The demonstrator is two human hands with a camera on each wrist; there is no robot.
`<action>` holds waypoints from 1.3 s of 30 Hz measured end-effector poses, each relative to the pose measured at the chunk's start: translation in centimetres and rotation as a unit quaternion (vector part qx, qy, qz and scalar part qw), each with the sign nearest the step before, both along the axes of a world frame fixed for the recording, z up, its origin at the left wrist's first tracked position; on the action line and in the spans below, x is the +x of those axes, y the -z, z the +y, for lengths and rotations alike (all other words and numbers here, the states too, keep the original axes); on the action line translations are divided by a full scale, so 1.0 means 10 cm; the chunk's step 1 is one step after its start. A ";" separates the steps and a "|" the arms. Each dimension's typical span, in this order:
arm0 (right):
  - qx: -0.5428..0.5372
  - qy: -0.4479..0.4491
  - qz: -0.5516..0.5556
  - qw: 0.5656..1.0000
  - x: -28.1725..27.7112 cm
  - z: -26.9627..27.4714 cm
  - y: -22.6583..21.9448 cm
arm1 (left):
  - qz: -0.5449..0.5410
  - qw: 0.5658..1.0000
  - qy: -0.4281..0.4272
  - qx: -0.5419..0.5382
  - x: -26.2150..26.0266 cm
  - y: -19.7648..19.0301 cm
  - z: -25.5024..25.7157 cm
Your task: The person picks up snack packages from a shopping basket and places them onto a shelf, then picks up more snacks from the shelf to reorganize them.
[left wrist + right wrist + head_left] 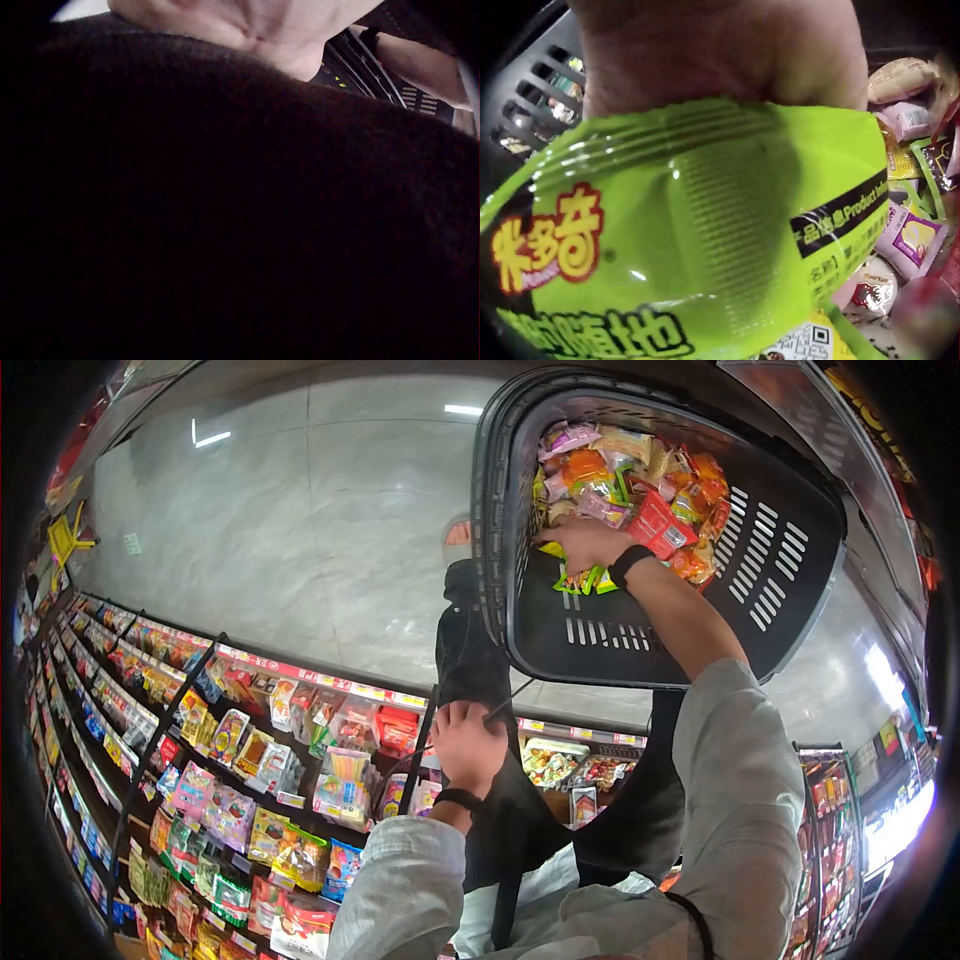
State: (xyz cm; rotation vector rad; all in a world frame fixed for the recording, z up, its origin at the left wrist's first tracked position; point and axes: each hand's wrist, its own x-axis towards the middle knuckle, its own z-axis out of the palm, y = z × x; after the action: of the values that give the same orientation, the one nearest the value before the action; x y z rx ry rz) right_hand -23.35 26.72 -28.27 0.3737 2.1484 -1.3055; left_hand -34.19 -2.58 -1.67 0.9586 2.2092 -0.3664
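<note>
My right hand (590,547) reaches down inside a black shopping basket (640,660) and grips a green snack packet (697,225). Seen from the right wrist, the bright green wrapper fills most of the view just below the palm, and the fingers are hidden behind it. A heap of small wrapped snacks (605,470) lies beside this hand, with a red packet (660,528) near the wrist. My left hand (468,745) rests on the black trouser leg (465,645) at the knee. Dark cloth covers most of the left wrist view.
Shelves of bagged snacks (230,810) run along the left and below the legs. Grey floor (330,510) stretches beyond the basket, and another rack (830,830) stands at the right. A sandalled foot (457,535) is beside the basket's left rim.
</note>
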 end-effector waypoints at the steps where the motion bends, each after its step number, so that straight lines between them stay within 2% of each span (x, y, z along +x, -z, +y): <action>1: 0.009 -0.031 -0.011 0.999 -0.04 0.00 -0.01 | 0.002 1.000 0.000 0.002 0.00 -0.01 0.00; 2: 0.017 -0.023 0.007 1.000 -0.07 0.01 -0.07 | 0.002 1.000 -0.001 0.002 0.00 -0.01 0.01; 6: 0.090 0.012 -0.046 0.995 -0.20 -0.11 -0.06 | 0.002 1.000 -0.001 -0.003 0.03 -0.08 0.01; 9: 0.139 0.136 -0.025 0.981 -0.26 -0.25 0.06 | -0.004 1.000 -0.002 -0.001 0.05 -0.14 0.03; 16: 0.085 0.089 0.022 0.992 -0.43 -0.19 -0.42 | -0.004 1.000 0.002 0.018 0.08 -0.28 -0.01; 19: 0.081 0.083 0.052 0.992 -0.48 -0.19 -0.44 | -0.007 1.000 0.000 0.028 0.10 -0.34 -0.02; 22: 0.076 0.069 0.031 0.994 -0.59 -0.20 -0.50 | -0.016 0.999 -0.027 0.036 0.08 -0.43 0.00; 28: 0.085 0.109 0.027 0.990 -0.68 -0.28 -0.58 | -0.008 0.998 -0.017 0.052 0.10 -0.52 -0.08; 31: 0.066 0.159 0.031 0.985 -0.68 -0.22 -0.66 | -0.006 0.998 -0.013 0.054 0.09 -0.57 -0.11; 36: -0.008 0.256 0.107 0.961 -0.36 -0.14 -1.10 | -0.007 0.997 -0.036 0.073 0.12 -0.65 -0.12; 39: -0.083 0.275 0.047 0.957 -0.15 -0.02 -1.96 | 0.001 0.997 -0.036 0.071 0.08 -0.70 -0.10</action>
State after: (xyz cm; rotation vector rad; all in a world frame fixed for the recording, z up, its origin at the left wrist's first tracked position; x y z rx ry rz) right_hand -24.86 26.49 -8.70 0.9020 2.0647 -1.8234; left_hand -33.44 -3.60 5.36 0.9500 2.2893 -0.1783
